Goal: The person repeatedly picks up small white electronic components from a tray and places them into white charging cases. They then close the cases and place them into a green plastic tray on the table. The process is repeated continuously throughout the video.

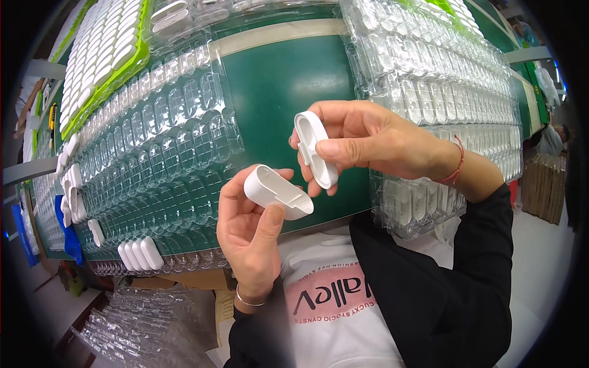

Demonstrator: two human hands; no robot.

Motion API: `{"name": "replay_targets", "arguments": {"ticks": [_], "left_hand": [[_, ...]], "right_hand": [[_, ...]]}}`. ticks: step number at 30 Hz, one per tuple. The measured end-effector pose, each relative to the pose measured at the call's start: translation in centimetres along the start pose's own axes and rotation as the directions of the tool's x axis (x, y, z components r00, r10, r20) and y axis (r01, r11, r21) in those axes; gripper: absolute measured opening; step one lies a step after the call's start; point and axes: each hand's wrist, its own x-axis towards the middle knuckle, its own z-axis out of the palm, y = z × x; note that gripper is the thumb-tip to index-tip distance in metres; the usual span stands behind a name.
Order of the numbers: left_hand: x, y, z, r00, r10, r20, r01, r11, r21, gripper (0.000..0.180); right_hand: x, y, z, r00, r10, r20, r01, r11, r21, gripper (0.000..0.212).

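My left hand (250, 242) is closed around a hollow white plastic case half (274, 192), its open side facing up and to the right. My right hand (383, 138) pinches another white oval case half (314, 147) between thumb and fingers, with its recessed inside showing. The two white pieces are close to each other but apart, above the near part of the green table (288, 80). Some of the right fingers are hidden behind the piece they hold.
Clear plastic blister trays (165, 129) cover the left of the table. Stacked blister trays with white parts (423, 98) stand at the right. Lime-green trays (138, 46) hold rows of white pieces at the far left. Several white cases (140, 254) lie by the near left edge.
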Motion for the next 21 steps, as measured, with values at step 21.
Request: {"name": "replay_targets", "arguments": {"ticks": [21], "left_hand": [[0.31,-0.95,0.88,0.995,0.099,-0.015,-0.095,0.982,0.164,0.049]], "right_hand": [[-0.17,0.18,-0.11,0.998,0.052,0.046,-0.050,0.997,-0.061,0.038]]}}
